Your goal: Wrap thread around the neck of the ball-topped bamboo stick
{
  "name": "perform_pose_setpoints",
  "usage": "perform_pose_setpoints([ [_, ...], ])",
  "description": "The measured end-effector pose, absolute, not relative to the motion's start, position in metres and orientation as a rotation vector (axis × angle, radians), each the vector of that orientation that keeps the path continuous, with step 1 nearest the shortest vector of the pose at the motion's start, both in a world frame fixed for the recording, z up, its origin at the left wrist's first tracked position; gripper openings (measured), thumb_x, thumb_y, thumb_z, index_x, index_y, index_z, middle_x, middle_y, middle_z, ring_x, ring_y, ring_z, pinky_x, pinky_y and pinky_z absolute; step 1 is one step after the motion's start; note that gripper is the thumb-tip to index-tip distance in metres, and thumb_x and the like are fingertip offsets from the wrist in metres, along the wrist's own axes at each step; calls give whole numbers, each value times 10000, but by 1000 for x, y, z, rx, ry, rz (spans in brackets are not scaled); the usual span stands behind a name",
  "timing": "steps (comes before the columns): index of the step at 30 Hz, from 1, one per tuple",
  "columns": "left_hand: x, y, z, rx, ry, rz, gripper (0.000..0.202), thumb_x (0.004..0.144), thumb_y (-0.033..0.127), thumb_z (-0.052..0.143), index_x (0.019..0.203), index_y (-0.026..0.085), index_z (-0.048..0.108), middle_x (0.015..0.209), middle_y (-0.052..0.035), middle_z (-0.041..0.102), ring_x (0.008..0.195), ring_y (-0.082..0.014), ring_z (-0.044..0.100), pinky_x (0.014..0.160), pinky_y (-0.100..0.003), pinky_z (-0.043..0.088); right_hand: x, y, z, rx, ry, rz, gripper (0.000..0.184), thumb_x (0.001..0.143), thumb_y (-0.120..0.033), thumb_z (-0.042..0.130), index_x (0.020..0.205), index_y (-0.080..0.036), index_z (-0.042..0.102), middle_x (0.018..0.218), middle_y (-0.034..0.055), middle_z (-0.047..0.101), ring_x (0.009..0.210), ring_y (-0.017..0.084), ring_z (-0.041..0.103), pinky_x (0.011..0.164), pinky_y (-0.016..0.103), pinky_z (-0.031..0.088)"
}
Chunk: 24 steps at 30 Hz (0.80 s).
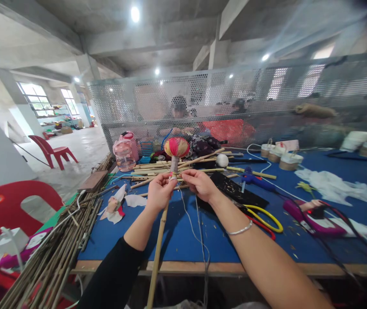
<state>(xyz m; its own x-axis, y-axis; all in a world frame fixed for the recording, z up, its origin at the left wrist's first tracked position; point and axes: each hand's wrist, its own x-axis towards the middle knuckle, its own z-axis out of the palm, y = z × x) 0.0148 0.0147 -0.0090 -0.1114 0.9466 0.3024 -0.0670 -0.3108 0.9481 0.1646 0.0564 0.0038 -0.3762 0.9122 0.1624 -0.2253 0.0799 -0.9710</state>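
In front of me stands a bamboo stick [158,253], topped by a round head wrapped in pink and yellow cloth [176,147] with a pale wrapped neck [174,166]. My left hand [160,191] is closed around the stick just below that neck. Beside it, my right hand [199,184] pinches thin white string [199,223] close to the neck. Strands of the string run down past the table's front edge. The fingertips partly hide where string and stick meet.
Bamboo sticks [145,171] and a white ball [222,160] lie behind my hands. Yellow-handled scissors [263,216], a blue glue gun [257,180] and a purple power strip [315,221] are right. Cloth scraps [114,206] and bundled twigs [58,240] lie left. People sit beyond the mesh screen [157,94].
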Motion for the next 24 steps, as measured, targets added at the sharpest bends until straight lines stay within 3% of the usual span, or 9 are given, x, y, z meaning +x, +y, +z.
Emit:
perform_pose_setpoints([
  [6,12,13,-4,1391,985,1432,423,710,491,666,915,130,586,578,42,550,398,-59,458,372,-188,365,164,59,2,-728,-1392,1501,341,595,-428,759,758,-158,630,403,-111,321,338,30,180,358,218,66],
  [14,3,2,-5,1338,935,1368,432,685,486,696,902,127,594,612,28,575,403,-43,452,361,-165,323,163,59,0,-688,-1430,1518,345,591,-422,774,696,-163,572,374,-114,318,327,28,175,343,214,68],
  [18,1,-2,-9,1266,822,1271,391,677,486,703,799,133,585,649,7,613,383,-30,440,361,-166,322,164,58,-1,-569,-1442,1709,404,592,-413,789,837,-175,575,395,-135,284,331,28,124,335,209,46],
  [24,-5,4,-4,997,896,964,328,678,374,714,846,121,590,725,-80,670,552,-131,625,484,-211,470,157,61,-15,-636,-1435,1747,367,627,-437,758,698,-162,526,399,-113,304,334,24,139,333,214,42],
])
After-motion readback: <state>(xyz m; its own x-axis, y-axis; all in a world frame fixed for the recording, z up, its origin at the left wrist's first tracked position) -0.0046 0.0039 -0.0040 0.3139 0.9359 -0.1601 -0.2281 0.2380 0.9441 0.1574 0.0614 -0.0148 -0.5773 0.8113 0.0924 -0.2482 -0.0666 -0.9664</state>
